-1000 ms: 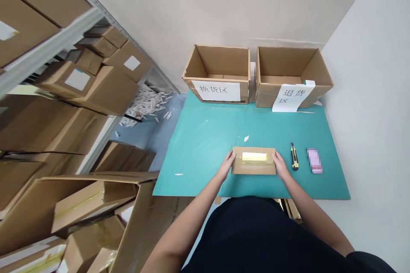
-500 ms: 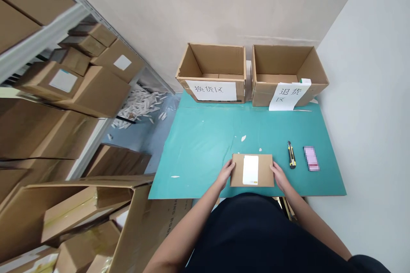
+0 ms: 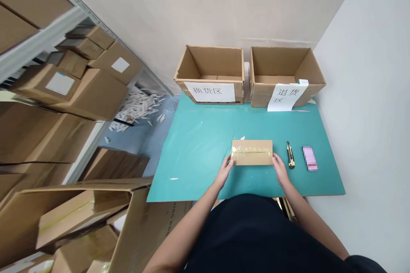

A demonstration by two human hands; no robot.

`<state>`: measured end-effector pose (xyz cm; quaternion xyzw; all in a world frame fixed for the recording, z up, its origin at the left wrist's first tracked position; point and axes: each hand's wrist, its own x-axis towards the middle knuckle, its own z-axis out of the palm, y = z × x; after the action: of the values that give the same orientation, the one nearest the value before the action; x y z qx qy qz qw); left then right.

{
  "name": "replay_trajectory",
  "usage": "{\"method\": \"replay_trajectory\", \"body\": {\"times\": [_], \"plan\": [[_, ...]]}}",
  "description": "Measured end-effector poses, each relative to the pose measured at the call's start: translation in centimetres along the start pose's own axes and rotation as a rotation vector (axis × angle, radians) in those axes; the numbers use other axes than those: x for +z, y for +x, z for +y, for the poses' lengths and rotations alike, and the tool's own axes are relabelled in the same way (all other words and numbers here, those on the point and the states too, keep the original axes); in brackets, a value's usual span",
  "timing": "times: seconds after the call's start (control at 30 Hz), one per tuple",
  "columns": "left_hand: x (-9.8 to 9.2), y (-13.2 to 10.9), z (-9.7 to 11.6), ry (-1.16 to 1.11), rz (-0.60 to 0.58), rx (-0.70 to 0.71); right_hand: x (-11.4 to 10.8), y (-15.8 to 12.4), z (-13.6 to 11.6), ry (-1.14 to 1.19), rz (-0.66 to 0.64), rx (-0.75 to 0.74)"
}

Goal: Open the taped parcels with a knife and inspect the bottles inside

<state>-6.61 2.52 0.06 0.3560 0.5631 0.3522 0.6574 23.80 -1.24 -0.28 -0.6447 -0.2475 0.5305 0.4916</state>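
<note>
Between my two hands is a small cardboard box (image 3: 252,158), with clear yellowish tape running along the side that faces me. My left hand (image 3: 224,171) grips its left end, and my right hand (image 3: 279,168) grips the right end. No white label shows on the visible face. To the right of the box lies a yellow and black utility knife (image 3: 290,155) on the green table mat (image 3: 198,145). Beyond the knife is a pink, pixelated flat object (image 3: 309,158) whose kind I cannot make out.
Two open cartons with handwritten paper signs, a left carton (image 3: 192,65) and a right carton (image 3: 256,94), stand along the table's back. At left, a shelf (image 3: 86,149) holds several boxes. A big open carton (image 3: 137,217) of parcels stands at lower left. A wall (image 3: 368,115) borders the right.
The box has been turned, so its taped side shows instead of the face with the white label. It has also moved slightly away from my body, both hands still on its ends.
</note>
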Motion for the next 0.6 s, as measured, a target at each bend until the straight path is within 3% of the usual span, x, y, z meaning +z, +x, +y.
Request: {"method": "replay_trajectory", "body": {"times": [0.13,0.3,0.47,0.6], "plan": [[0.6,2.0,1.2,0.004,0.046,-0.006,1.0,1.9,-0.8,-0.009,-0.016,0.046],[0.7,4.6,2.7,-0.047,-0.048,0.041,0.9,3.5,-2.5,0.061,-0.161,-0.032],[-0.6,2.7,-0.2,-0.024,-0.129,0.075,-1.4,1.2,-0.8,0.08,-0.135,-0.017],[-2.0,0.3,-2.3,-0.075,-0.207,0.014,-2.6,-0.7,1.3,0.129,-0.108,0.091]]}}
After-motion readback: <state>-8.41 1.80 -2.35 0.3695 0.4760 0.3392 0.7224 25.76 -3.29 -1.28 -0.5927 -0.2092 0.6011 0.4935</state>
